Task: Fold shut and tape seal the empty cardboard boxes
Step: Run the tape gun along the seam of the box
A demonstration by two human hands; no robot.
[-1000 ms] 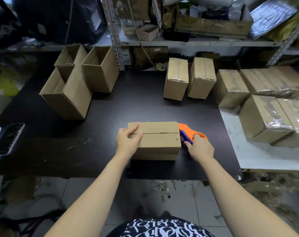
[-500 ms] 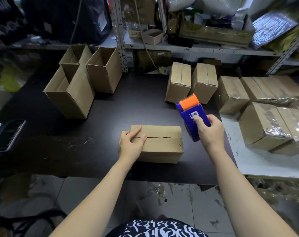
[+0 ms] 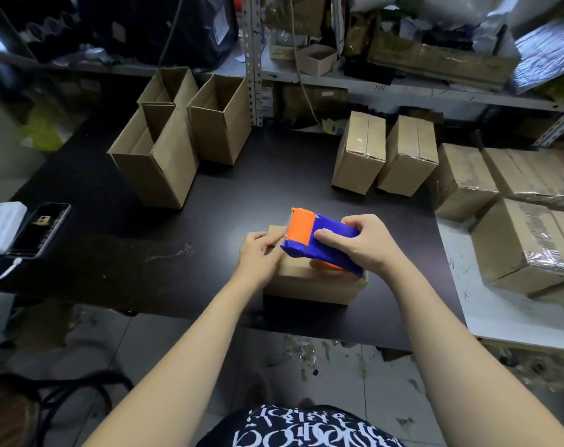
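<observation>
R hand [image 3: 367,246] grips blocky blue/orange plastic dispenser [image 3: 319,240] over plain cardboard box [image 3: 309,285]; L hand [image 3: 258,256], fingers straight, presses box top.

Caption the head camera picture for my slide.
Right hand holds a tape dispenser over a cardboard box; left hand rests on its left end.

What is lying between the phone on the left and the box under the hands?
In the head view, nothing stands between the phone and the box. There is only dark tabletop with a faint pale scuff.
</observation>
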